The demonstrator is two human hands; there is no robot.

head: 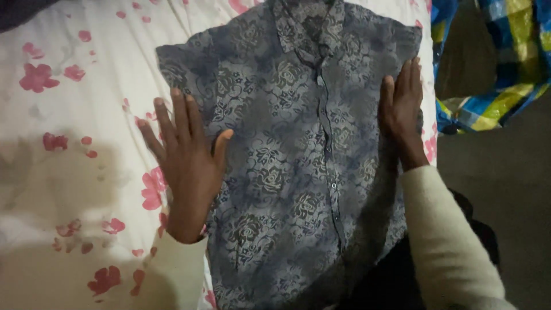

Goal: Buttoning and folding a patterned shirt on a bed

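1. Head view: a short-sleeved shirt (pixel 298 161) in blue-grey with a floral pattern is laid flat, front side up, on a bed covered by a white sheet (pixel 63 115) printed with pink flowers. The collar points away from the person and the buttoned placket runs down the middle, so the garment lies squared to the body.
2. The left hand (pixel 186 172) is held flat, fingers spread, no grip closed on anything. It is set at the left edge of the shirt, the thumb lying on the fabric and the other fingers over the sheet just beside it, as if the side were being pressed and evened out.
3. The right hand (pixel 402 115) is likewise open and flat, fingers together, resting on the right side of the shirt below the sleeve. Nothing is clasped; the cloth is only pressed down.
4. With one palm on each side, the shirt is kept stretched and smooth across the bed.
5. Cream sleeves (pixel 453 241) cover both forearms.
6. A bag (pixel 505 69) of blue, yellow and white checked plastic sits off the bed at the upper right, well apart from the hands.
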